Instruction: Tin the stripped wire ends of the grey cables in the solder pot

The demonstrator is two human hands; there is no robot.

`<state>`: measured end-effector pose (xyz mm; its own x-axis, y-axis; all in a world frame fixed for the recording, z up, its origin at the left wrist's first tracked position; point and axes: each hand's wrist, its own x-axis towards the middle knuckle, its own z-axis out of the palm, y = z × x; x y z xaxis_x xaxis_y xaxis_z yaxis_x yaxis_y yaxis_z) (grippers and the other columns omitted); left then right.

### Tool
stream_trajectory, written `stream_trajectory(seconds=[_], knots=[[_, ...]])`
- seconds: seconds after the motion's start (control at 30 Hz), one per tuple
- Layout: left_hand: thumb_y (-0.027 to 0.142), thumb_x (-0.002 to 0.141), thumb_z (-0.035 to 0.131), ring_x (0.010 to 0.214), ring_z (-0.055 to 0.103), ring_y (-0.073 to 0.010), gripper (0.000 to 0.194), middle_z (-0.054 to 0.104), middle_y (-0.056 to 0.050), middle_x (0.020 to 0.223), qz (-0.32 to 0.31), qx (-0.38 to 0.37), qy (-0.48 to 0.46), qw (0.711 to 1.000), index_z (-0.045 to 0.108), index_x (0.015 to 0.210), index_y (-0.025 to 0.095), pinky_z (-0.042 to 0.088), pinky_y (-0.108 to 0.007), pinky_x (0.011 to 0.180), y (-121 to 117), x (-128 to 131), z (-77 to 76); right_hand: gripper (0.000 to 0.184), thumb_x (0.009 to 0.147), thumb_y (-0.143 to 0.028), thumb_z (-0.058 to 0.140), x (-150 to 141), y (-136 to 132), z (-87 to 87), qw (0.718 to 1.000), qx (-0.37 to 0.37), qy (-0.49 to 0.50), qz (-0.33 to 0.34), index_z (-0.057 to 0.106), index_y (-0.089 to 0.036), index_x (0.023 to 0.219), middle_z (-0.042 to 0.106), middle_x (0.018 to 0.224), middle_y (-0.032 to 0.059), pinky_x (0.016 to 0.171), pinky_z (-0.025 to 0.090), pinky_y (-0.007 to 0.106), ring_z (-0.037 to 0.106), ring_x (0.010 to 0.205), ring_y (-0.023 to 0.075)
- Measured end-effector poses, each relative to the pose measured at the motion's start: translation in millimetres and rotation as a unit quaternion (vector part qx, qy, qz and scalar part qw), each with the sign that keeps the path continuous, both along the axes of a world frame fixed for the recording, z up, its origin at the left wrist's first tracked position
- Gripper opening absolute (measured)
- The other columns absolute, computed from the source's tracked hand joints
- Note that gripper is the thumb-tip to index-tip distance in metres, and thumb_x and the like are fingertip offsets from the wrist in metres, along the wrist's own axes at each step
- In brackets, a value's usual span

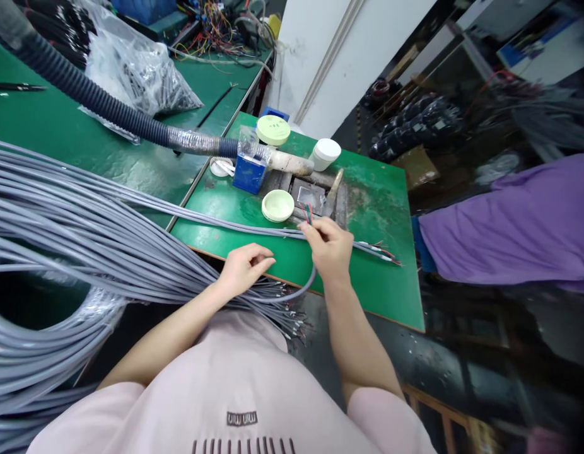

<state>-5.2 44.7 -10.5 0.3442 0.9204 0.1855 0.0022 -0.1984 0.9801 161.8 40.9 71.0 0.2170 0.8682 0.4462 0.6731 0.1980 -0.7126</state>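
Note:
My right hand [332, 249] pinches a grey cable [307, 287] near its stripped end. Thin red, green and dark wires [309, 214] stick up past the fingertips, close to a small soldering pot [313, 197] with a silvery surface. From the hand the cable bends down and back to the left. Over the table's front edge, my left hand [247, 268] is closed, thumb and forefinger together, with nothing visible in it. Below it, a bundle of stripped cable ends [285, 309] hangs by my body. Other grey cables [239, 225] lie across the table, their bare wires [384, 253] pointing right.
A pale green bowl [278, 206], a lidded tub [273, 130], a white cup [325, 154] and a blue box [249, 171] surround the pot. A ribbed hose [131, 120] reaches over from the left. Grey cable coils [46, 353] fill the left side. A person's purple sleeve [509, 227] is at right.

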Motion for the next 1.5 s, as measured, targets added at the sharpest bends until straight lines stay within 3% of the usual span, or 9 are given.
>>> stream_trajectory(seconds=[0.1, 0.3, 0.5, 0.63, 0.73, 0.83, 1.0, 1.23, 1.5], knots=[[0.026, 0.081, 0.061, 0.057, 0.049, -0.0103, 0.012, 0.061, 0.0, 0.065, 0.038, 0.089, 0.098, 0.99, 0.069, 0.082, 0.017, 0.037, -0.022, 0.057, 16.2, -9.9, -9.5, 0.026, 0.077, -0.027, 0.058, 13.7, 36.6, 3.8, 0.997, -0.029, -0.067, 0.005, 0.055, -0.016, 0.054, 0.046, 0.054, -0.0022, 0.055, 0.031, 0.026, 0.042, 0.054, 0.0104], [0.025, 0.083, 0.059, 0.06, 0.051, -0.0117, 0.011, 0.061, -0.001, 0.067, 0.037, 0.135, 0.14, 0.98, 0.067, 0.082, 0.018, 0.037, -0.023, 0.059, 22.7, -12.7, -16.1, 0.031, 0.076, -0.028, 0.053, 16.4, 89.7, -2.1, 0.963, -0.158, -0.22, 0.006, 0.054, -0.015, 0.048, 0.047, 0.05, -0.0004, 0.054, 0.026, 0.026, 0.041, 0.053, 0.0112], [0.027, 0.086, 0.056, 0.06, 0.051, -0.0121, 0.014, 0.059, -0.001, 0.066, 0.027, 0.139, 0.155, 0.978, 0.065, 0.081, 0.017, 0.037, -0.023, 0.059, 23.1, -14.3, -16.2, 0.027, 0.079, -0.03, 0.053, 7.4, 106.7, -10.0, 0.909, -0.23, -0.346, -0.014, 0.07, -0.015, 0.064, 0.065, 0.065, 0.0063, 0.056, 0.025, 0.028, 0.053, 0.064, 0.0167], [0.028, 0.087, 0.055, 0.062, 0.052, -0.0123, 0.015, 0.059, -0.001, 0.067, 0.014, 0.125, 0.162, 0.979, 0.065, 0.081, 0.017, 0.038, -0.023, 0.062, 23.3, -15.2, -16.1, 0.028, 0.081, -0.03, 0.051, 2.6, 108.2, -12.5, 0.886, -0.25, -0.39, -0.021, 0.074, -0.016, 0.073, 0.07, 0.074, 0.0088, 0.058, 0.027, 0.028, 0.058, 0.071, 0.0195], [0.027, 0.087, 0.055, 0.064, 0.052, -0.0122, 0.015, 0.06, -0.001, 0.069, 0.005, 0.106, 0.168, 0.98, 0.065, 0.082, 0.017, 0.038, -0.024, 0.063, 24.9, -16.0, -13.5, 0.027, 0.08, -0.029, 0.051, 3.2, 105.8, -8.9, 0.887, -0.241, -0.395, -0.019, 0.074, -0.016, 0.074, 0.071, 0.076, 0.0081, 0.058, 0.028, 0.028, 0.059, 0.072, 0.0193], [0.027, 0.084, 0.058, 0.061, 0.051, -0.0116, 0.014, 0.059, 0.0, 0.066, -0.014, 0.049, 0.173, 0.984, 0.065, 0.078, 0.016, 0.036, -0.023, 0.06, 31.2, -18.0, -7.7, 0.029, 0.08, -0.03, 0.05, 14.9, 101.6, 1.7, 0.91, -0.2, -0.362, -0.015, 0.073, -0.015, 0.07, 0.069, 0.071, 0.0065, 0.057, 0.029, 0.027, 0.056, 0.066, 0.0171], [0.035, 0.079, 0.061, 0.059, 0.052, -0.0118, 0.019, 0.061, 0.001, 0.064, -0.068, -0.048, 0.171, 0.982, 0.065, 0.076, 0.017, 0.036, -0.023, 0.057, 44.2, -21.7, 4.5, 0.031, 0.076, -0.034, 0.052, 56.9, 101.6, 14.0, 0.937, -0.146, -0.295, -0.113, 0.071, -0.013, 0.065, 0.059, 0.054, 0.0028, 0.054, 0.03, 0.026, 0.049, 0.055, 0.0145], [0.037, 0.079, 0.059, 0.06, 0.053, -0.0125, 0.022, 0.063, 0.001, 0.066, -0.067, -0.038, 0.19, 0.979, 0.066, 0.078, 0.017, 0.036, -0.024, 0.057, 46.6, -20.1, 8.3, 0.026, 0.077, -0.031, 0.055, 91.6, 119.0, -7.3, 0.902, -0.22, -0.305, -0.211, 0.075, -0.014, 0.073, 0.069, 0.067, 0.008, 0.061, 0.038, 0.027, 0.061, 0.068, 0.0198], [0.037, 0.079, 0.059, 0.058, 0.052, -0.0118, 0.022, 0.063, 0.0, 0.065, -0.052, -0.057, 0.171, 0.982, 0.066, 0.077, 0.016, 0.037, -0.023, 0.057, 47.6, -19.1, 7.5, 0.026, 0.079, -0.033, 0.056, 96.1, 129.8, -23.4, 0.89, -0.254, -0.307, -0.223, 0.077, -0.017, 0.081, 0.073, 0.084, 0.0131, 0.072, 0.045, 0.031, 0.065, 0.082, 0.0253]])
